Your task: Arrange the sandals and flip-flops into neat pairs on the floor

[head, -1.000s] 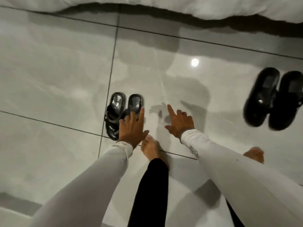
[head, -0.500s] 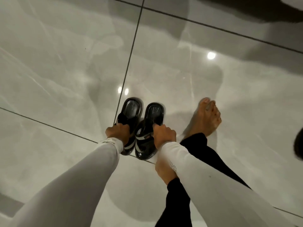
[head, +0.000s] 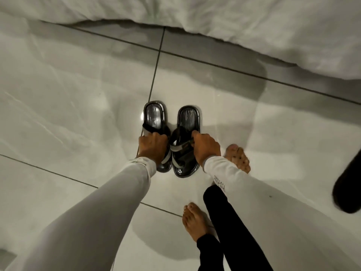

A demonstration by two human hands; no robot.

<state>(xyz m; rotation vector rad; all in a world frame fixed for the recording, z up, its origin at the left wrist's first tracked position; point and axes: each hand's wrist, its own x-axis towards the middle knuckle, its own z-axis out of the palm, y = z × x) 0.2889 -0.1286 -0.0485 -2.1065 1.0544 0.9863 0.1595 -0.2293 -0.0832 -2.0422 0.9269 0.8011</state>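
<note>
A white bed cover (head: 273,26) hangs across the top of the view above the glossy pale tiled floor (head: 68,94), which is crossed by dark grout lines. Two arms in light grey sleeves reach forward and down from the bottom edge, with black trouser legs and two bare feet to the right of them. At the far right edge a dark rounded shape (head: 349,188) is cut off by the frame; what it is cannot be told. Near the middle of the floor a pair of black flip-flops with grey straps lies side by side, heels toward the bed. The left flip-flop (head: 155,119) sits under the left hand (head: 153,146), which is closed over its strap. The right flip-flop (head: 186,124) lies just beside it, and the right hand (head: 205,148) pinches its strap from the outer side
</note>
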